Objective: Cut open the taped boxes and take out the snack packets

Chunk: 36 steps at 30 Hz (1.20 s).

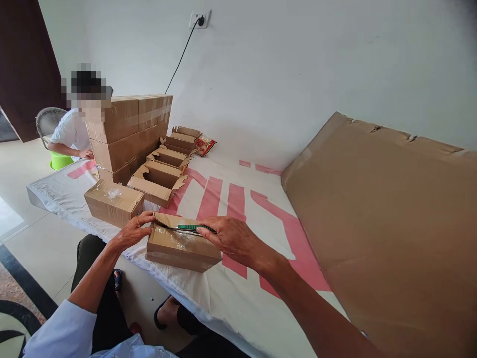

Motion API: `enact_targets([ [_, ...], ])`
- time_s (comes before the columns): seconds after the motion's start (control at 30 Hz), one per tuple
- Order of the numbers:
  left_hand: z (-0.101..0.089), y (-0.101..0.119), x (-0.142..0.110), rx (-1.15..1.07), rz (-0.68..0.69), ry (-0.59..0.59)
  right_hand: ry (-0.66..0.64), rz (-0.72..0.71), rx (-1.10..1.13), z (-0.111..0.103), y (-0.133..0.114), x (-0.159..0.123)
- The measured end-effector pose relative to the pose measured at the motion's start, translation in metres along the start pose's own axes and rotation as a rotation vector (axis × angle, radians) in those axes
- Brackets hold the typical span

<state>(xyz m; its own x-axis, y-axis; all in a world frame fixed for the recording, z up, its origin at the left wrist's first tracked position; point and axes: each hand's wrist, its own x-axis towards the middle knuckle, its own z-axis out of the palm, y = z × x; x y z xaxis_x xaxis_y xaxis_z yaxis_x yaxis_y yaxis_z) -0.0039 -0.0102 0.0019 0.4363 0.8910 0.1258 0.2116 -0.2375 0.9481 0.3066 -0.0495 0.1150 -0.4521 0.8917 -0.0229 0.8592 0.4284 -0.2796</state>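
In front of me on the table lies a taped cardboard box [179,247], its top seam partly parted along the far side. My right hand [233,238] is closed around a green utility knife [186,227], whose tip points left along the seam. At the box's left end, my left hand [134,231] grips the corner, fingers on the top edge and thumb lower down. Just beyond that hand sits another taped box [114,200]. Past it stand several opened boxes [154,180] in a row.
Stacked closed boxes [122,119] rise at the table's left end, with a person [70,132] seated behind them. A large cardboard sheet [391,214] leans on the right. A red packet [204,145] lies near the wall. The table [283,325] has a white and red cover.
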Motion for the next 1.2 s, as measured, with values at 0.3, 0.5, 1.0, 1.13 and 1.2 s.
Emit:
enact_targets([
  [0.3,0.004,-0.002,0.004,0.053,0.015,-0.003,-0.061,0.026,-0.334,-0.012,-0.021,0.009],
  [0.5,0.007,-0.001,0.006,0.057,0.014,-0.033,-0.092,0.045,-0.244,-0.008,0.001,0.001],
  [1.0,0.001,-0.007,0.009,0.166,0.052,0.015,0.037,0.002,-0.148,0.006,0.037,-0.011],
  [1.13,-0.002,-0.008,0.009,0.172,0.073,-0.010,0.078,0.027,-0.039,-0.004,0.060,-0.027],
  [1.2,-0.002,-0.005,0.010,0.179,0.083,-0.039,0.106,0.030,0.049,-0.013,0.070,-0.041],
])
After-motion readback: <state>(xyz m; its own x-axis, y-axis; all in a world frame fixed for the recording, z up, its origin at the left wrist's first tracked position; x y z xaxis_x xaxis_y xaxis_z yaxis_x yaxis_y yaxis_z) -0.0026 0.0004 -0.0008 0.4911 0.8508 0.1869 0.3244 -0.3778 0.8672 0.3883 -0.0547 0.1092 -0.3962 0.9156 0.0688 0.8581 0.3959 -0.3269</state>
